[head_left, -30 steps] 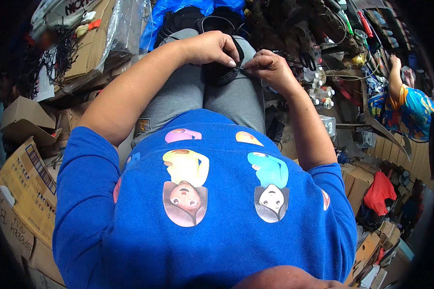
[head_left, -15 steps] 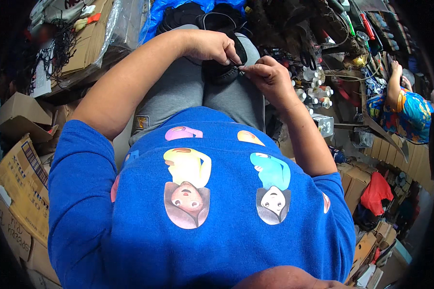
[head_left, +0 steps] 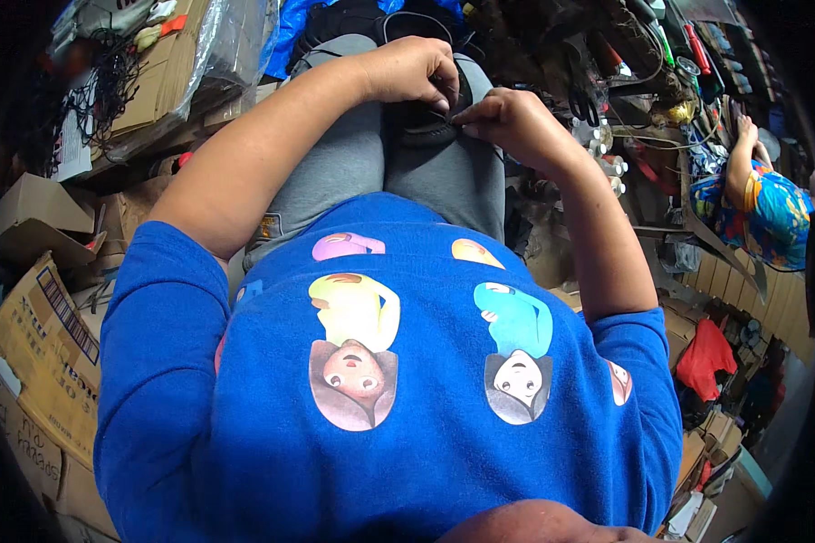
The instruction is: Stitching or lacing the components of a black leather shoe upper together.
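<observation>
Head view: a black piece (head_left: pixel 426 137) with a ridged, curved rim rests on the person's lap, on the grey trousers (head_left: pixel 335 167), and both hands are at it. From the left, the left hand (head_left: pixel 414 72) arches over the black piece, its thumb and forefinger bent toward each other above it; whether they grip the material or something finer I cannot tell. At its right edge, the right hand (head_left: pixel 509 124) has thumb and forefinger pinched together, the tips just beside the other hand's; what lies between them is too small to make out.

As to progress, the black piece appears to be mid-handling rather than set aside. The ridged rim nearest the body looks formed, but how much of the edge is finished or left cannot be judged, since the fingers cover its far part.

Beyond the black piece lie more black items (head_left: pixel 340 23) and a blue sheet (head_left: pixel 290 27). Well to its left is an open cardboard box (head_left: pixel 41 213); to its right, clear bottles (head_left: pixel 598 136) and, farther off, a co-worker (head_left: pixel 765 208) in a patterned shirt.
</observation>
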The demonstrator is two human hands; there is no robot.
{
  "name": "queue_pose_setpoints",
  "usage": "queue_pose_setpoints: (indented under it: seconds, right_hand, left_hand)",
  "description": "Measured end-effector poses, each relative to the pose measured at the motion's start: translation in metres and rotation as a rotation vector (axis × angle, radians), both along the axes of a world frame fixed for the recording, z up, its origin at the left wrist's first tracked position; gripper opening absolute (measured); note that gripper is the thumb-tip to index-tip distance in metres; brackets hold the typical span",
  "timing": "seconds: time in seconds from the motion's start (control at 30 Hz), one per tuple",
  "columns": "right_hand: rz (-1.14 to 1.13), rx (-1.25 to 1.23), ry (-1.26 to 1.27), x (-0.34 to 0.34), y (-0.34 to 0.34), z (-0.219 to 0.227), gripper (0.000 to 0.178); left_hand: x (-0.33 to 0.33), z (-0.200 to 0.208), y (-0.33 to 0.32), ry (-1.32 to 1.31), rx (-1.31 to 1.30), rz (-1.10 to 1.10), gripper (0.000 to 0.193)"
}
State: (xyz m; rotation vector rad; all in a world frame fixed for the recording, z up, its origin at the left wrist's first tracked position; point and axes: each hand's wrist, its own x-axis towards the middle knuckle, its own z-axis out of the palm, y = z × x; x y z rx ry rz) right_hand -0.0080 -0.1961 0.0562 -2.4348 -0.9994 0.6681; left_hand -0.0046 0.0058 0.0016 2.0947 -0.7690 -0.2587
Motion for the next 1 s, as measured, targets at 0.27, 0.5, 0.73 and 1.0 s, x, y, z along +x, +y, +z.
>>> queue_pose_setpoints:
  seconds: [0.27,0.5,0.73,1.0]
  right_hand:
    - [-0.342,0.349,0.534,-0.002,-0.032,-0.024,0.024]
    - [-0.79,1.442,0.897,-0.015,-0.145,0.014,0.03]
    - [-0.634,0.559,0.514,-0.034,-0.2,0.013,0.038]
    - [-0.313,-0.384,-0.338,-0.091,-0.193,-0.039,0.039]
  left_hand:
    - [-0.055,0.009,-0.003,-0.287,0.068,0.407,0.032]
    - [-0.087,0.041,0.075,0.026,0.353,0.219,0.029]
    - [-0.058,0.06,0.085,0.501,-0.514,0.5,0.03]
    - [-0.003,-0.019,0.103,1.072,-1.547,-0.258,0.031]
